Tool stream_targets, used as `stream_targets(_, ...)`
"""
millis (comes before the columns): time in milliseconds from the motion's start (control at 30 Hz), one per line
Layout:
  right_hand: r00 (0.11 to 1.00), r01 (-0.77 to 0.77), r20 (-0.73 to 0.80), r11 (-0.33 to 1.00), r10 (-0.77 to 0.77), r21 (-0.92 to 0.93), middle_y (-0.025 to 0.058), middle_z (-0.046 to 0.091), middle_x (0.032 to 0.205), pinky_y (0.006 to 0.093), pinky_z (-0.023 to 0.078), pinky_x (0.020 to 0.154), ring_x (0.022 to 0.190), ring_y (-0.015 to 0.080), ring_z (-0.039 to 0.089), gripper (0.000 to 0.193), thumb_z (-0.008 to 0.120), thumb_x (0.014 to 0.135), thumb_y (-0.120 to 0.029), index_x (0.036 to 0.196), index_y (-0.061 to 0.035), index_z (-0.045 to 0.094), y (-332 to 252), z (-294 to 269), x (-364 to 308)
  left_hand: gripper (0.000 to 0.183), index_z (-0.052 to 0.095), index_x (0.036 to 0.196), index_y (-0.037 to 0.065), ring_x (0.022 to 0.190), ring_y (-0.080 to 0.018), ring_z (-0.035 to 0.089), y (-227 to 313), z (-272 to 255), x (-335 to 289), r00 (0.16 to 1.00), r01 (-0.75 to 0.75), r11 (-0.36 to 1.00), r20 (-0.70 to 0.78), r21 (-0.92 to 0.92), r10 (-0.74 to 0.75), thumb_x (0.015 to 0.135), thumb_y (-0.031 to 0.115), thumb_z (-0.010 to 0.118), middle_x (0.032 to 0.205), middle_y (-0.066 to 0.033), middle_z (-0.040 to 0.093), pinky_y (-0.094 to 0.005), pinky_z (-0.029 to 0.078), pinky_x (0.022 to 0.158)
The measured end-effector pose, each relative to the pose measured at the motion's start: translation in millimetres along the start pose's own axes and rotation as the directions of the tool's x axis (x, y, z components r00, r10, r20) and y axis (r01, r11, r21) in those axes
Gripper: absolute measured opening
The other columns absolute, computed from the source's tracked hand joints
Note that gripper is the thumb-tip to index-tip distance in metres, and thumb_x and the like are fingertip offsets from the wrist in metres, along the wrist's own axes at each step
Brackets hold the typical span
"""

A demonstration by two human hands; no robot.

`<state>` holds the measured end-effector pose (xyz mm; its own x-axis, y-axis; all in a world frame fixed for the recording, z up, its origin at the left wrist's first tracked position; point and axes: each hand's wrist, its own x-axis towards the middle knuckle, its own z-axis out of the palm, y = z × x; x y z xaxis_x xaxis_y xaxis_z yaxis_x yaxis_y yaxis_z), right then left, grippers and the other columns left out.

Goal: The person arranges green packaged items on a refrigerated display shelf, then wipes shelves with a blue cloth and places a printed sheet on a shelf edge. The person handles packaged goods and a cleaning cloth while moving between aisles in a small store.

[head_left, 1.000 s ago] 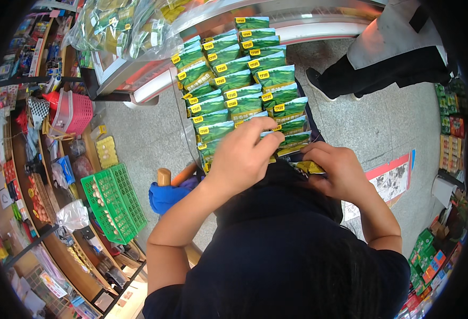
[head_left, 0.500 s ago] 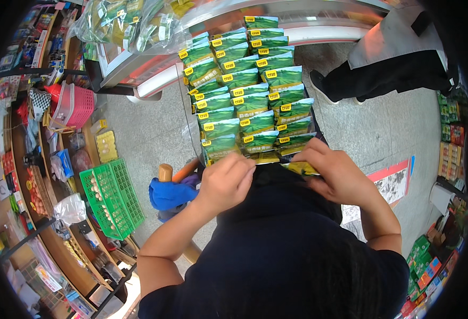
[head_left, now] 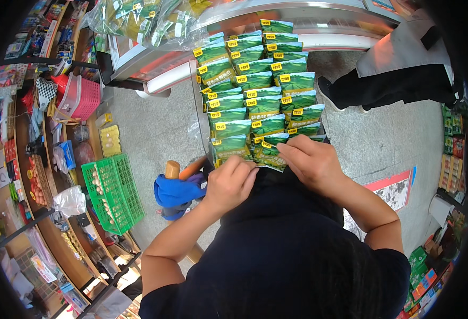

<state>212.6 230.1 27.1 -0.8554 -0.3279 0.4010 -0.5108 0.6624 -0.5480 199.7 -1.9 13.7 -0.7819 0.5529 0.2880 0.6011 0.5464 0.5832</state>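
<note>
Green snack packets (head_left: 263,103) with yellow corner labels stand in three packed rows, running away from my body in a clear-sided container (head_left: 203,133). My right hand (head_left: 313,161) is closed, its thumb and forefinger pinching the right edge of a green packet (head_left: 269,151) at the near end of the middle row. My left hand (head_left: 231,182) is curled at the near end of the left row, fingertips bent down by the container's front edge. What those fingers hold is hidden.
A clear bag of packets (head_left: 143,24) lies beyond on a freezer case (head_left: 218,26). At left are a green egg crate (head_left: 118,194), a pink basket (head_left: 79,101) and shelves (head_left: 48,196). A blue cloth (head_left: 176,191) hangs near my left forearm. Another person's legs (head_left: 388,82) are at far right.
My right hand has moved left from the near right corner to the middle row, where it now grips a packet. My left hand stays near the same place. The view has shifted slightly.
</note>
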Motion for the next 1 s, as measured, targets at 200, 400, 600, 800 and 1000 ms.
stream_targets(200,0.989,0.118,-0.080,0.991,-0.122,-0.062,0.0047,0.059,0.087,0.0306,0.049,0.052,0.063,0.0183,0.062,0.030,0.065,0.070,-0.009,0.100,-0.0045,0.064,4,5,7,0.017,0.066,0.092,0.006,0.063,-0.0232,0.061,4,-1,5,0.998,-0.051,0.999,0.045,0.005,0.050,0.077,0.008,0.074,0.080,-0.0057,0.056,-0.0326,0.050,0.055)
stream_targets(400,0.978,0.196,-0.058,0.978,-0.201,-0.077,0.0038,0.060,0.086,0.0281,0.047,0.049,0.061,0.0160,0.061,0.031,0.064,0.071,-0.011,0.101,-0.0046,0.064,11,6,9,0.018,0.067,0.095,0.006,0.066,-0.0212,0.061,7,3,6,0.993,-0.095,0.995,0.071,0.023,0.093,0.077,0.007,0.071,0.080,-0.0047,0.057,-0.0322,0.050,0.055)
stream_targets(600,0.977,0.195,-0.079,0.979,-0.200,-0.062,0.0024,0.059,0.085,0.0278,0.047,0.050,0.060,0.0157,0.061,0.028,0.066,0.070,-0.011,0.098,-0.0062,0.065,11,1,11,0.019,0.067,0.096,0.005,0.065,-0.0216,0.060,3,-1,7,0.989,-0.132,0.990,0.057,-0.040,0.134,0.078,0.005,0.070,0.078,-0.0055,0.056,-0.0324,0.049,0.055)
stream_targets(800,0.989,0.144,-0.031,0.989,-0.145,-0.032,0.0019,0.061,0.087,0.0288,0.049,0.051,0.062,0.0167,0.062,0.032,0.069,0.069,-0.010,0.101,-0.0069,0.066,12,5,6,0.020,0.067,0.096,0.004,0.062,-0.0224,0.060,5,1,12,0.991,-0.129,0.990,0.038,-0.050,0.131,0.076,0.003,0.069,0.077,-0.0063,0.056,-0.0320,0.049,0.053)
stream_targets(1000,0.988,0.083,-0.133,0.996,-0.081,0.009,0.0053,0.064,0.092,0.0287,0.051,0.055,0.070,0.0192,0.065,0.035,0.073,0.071,-0.003,0.105,-0.0062,0.066,7,-11,10,0.016,0.066,0.089,0.001,0.060,-0.0240,0.061,-4,-17,8,0.995,-0.104,0.985,-0.002,-0.136,0.105,0.074,-0.001,0.068,0.072,-0.0084,0.058,-0.0328,0.049,0.052)
